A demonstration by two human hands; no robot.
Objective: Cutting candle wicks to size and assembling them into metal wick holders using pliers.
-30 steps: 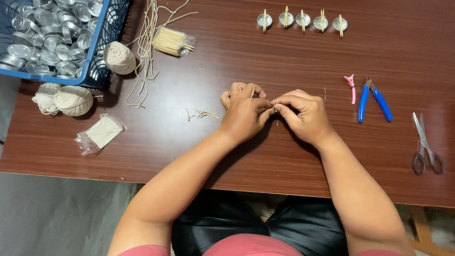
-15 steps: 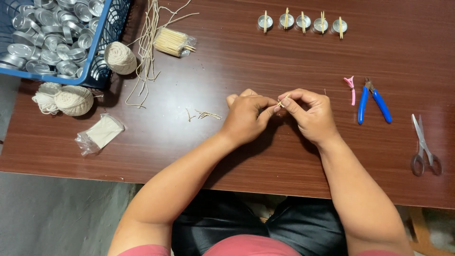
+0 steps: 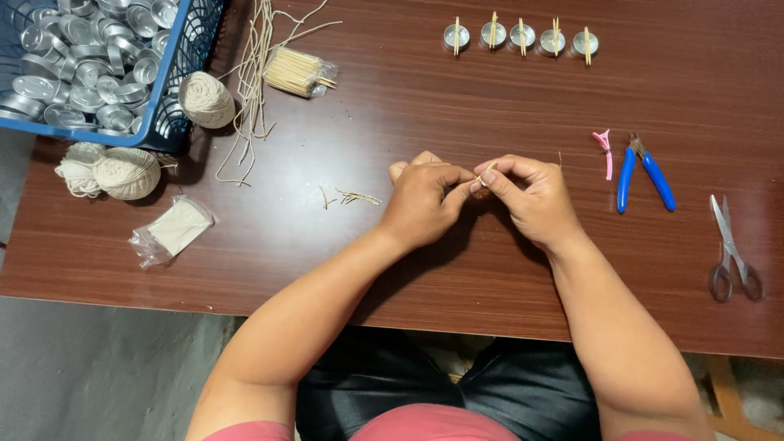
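Hands (image 3: 478, 196) have lifted the toothpick (image 3: 487, 171) since before.

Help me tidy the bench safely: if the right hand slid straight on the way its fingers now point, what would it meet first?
The right hand points left, fingertips against the left hand around a small wooden stick. So it would meet the left hand first.

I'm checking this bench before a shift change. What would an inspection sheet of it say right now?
Surface: brown wooden table.
Job's things: small wooden stick pinched between left hand and right hand.
Clutter: five metal cups topped with sticks; blue basket; yarn balls; pliers; scissors; pink clip; string scraps.
Hands: both closed on the stick.
Cables: nothing seen.
Surroundings: grey floor.
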